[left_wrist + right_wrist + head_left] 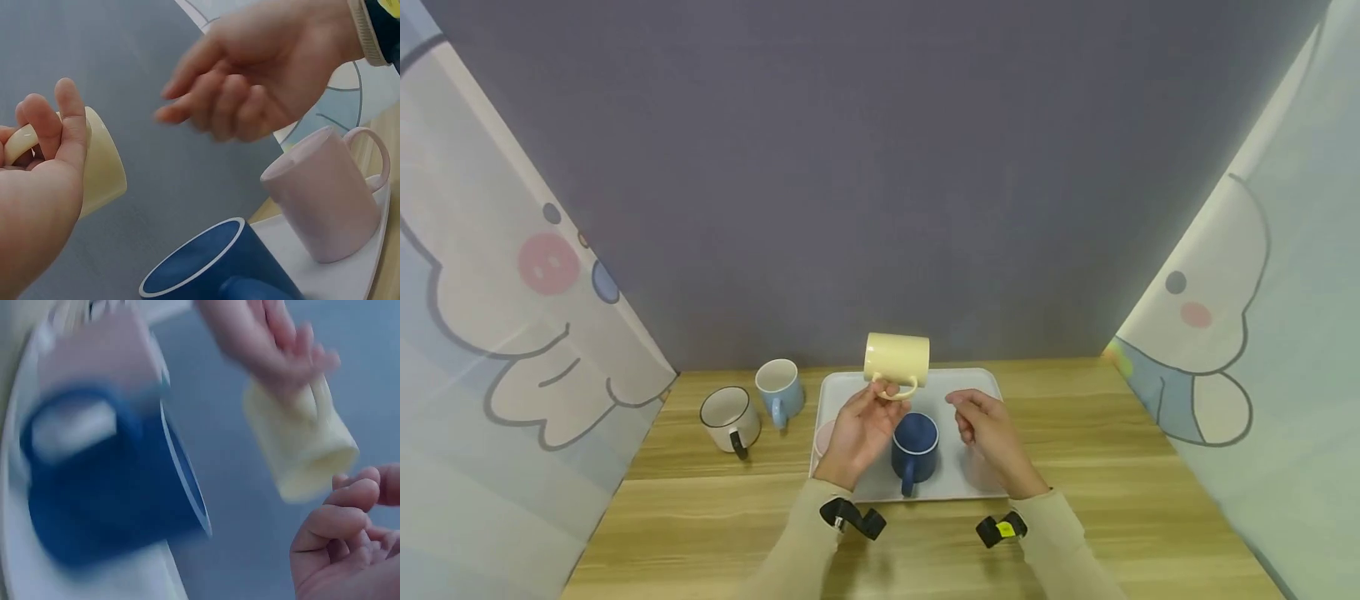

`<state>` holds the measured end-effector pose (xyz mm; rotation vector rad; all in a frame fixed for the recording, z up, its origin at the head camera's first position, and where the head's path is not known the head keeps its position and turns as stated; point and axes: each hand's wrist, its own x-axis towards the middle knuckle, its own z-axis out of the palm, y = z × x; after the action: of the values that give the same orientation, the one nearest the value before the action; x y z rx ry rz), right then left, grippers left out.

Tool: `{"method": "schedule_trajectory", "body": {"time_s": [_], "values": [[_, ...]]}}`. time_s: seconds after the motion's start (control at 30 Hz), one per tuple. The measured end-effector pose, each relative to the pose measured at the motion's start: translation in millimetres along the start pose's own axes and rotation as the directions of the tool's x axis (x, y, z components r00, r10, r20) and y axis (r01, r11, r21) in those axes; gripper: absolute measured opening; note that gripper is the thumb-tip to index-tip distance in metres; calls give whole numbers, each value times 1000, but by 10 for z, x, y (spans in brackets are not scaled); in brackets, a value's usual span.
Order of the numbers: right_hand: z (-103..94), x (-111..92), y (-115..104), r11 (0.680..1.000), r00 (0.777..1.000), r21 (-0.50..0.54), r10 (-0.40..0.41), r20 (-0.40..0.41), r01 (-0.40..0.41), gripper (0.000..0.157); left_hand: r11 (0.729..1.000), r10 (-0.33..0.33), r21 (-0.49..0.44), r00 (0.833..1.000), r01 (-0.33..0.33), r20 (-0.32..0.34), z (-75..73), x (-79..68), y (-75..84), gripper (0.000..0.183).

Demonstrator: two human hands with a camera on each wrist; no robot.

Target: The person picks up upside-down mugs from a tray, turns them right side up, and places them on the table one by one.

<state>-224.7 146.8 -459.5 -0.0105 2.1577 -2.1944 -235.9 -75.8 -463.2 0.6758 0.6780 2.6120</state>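
Left hand [860, 430]: yellow mug [897, 357] being pinched; right hand [997, 437]: being curled, empty; chip at far tray edge [958, 373] being risked by slip.

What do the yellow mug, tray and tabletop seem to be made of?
Yellow mug: probably glazed ceramic, given its glossy highlights. Tray: smooth, possibly plastic or ceramic; its plain pale surface leaves that open. Tabletop: wood or wood-effect laminate, streaky grain, slight sheen.

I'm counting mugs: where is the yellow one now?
In the head view, the yellow mug is just below centre, held sideways by the left hand, above the dark blue mug in the picture.
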Motion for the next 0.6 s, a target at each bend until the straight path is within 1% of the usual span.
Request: {"method": "schedule_trajectory", "body": {"time_s": [0.07, 0.13, 0.23, 0.3, 0.37, 0.47, 0.53, 0.6], "values": [[111, 16, -24, 995, 998, 88, 44, 55, -49, 26, 1000, 7, -7, 1000, -7, 1, 14, 10, -20, 54], [191, 39, -36, 980, 992, 175, 74, 106, -92, 27, 1000, 14, -11, 1000, -14, -2, 23, 16, -42, 54], [265, 61, -67, 935, 976, 319, 95, 194, -154, 28, 1000, 13, -12, 1000, -13, -6, 32, 19, -74, 53], [294, 76, -92, 888, 958, 414, 92, 271, -202, 25, 1000, 9, -4, 1000, -9, -4, 33, 18, -92, 51], [315, 90, -118, 833, 930, 490, 73, 360, -255, 22, 1000, 8, 4, 1000, -8, 3, 32, 13, -108, 50], [330, 92, -145, 749, 872, 566, 32, 489, -345, 22, 1000, 3, 14, 1000, -3, 20, 24, -7, -129, 52], [332, 77, -157, 696, 837, 601, 0, 548, -393, 25, 1000, -4, 15, 999, 4, 34, 18, -22, -141, 54], [333, 54, -164, 651, 813, 630, -34, 582, -424, 28, 1000, -12, 17, 999, 11, 38, 15, -36, -150, 55]]}}
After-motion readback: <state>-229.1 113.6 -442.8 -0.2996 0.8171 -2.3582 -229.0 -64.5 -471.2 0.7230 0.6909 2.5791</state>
